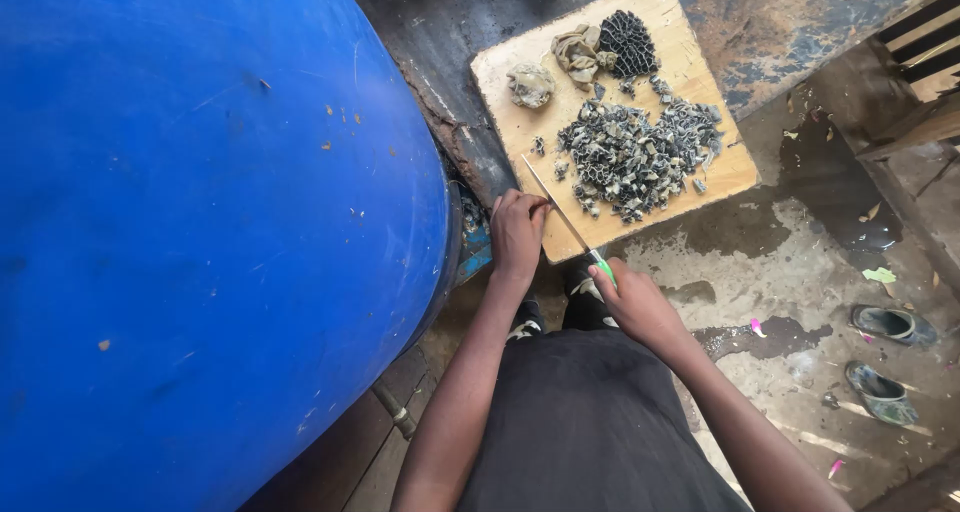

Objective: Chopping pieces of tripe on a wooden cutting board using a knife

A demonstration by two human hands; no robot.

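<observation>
Gripping a knife (560,212) by its green handle, the right hand (635,302) is curling its fingers tight around it, the thin blade running up and to the left across the near corner of the wooden board (515,122). The left hand (517,234) is resting on the board's near edge, fingers pressed together and bent, touching the blade's left side. The heap of dark chopped pieces (635,157) is lying just beyond the blade, up and to the right, nearer the right hand. A blue barrel (200,222) is crowding the left.
</observation>
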